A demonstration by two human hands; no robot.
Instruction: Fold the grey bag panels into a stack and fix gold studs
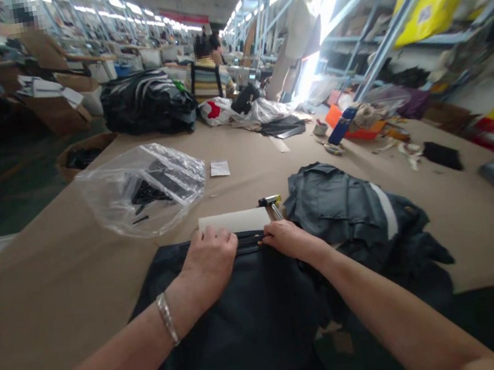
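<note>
Dark navy cloth piece (253, 320) with a black zipper (249, 241), held in both hands at the near edge of the brown tabletop (57, 281).

The zipper end is pinched between thumb and fingers of the right hand (287, 239); the left hand (209, 258) is laid over the zipper band with fingers curled, though whether cloth is gripped cannot be told. Under the far side of the cloth, a flat cream board (234, 220) is partly covered; beyond its right corner a small hammer with a yellow tip (270, 200) is seen. The cloth would probably be found light, limp and easily creased, the zipper band somewhat stiffer, so it is best held along that band, near both ends.
</note>
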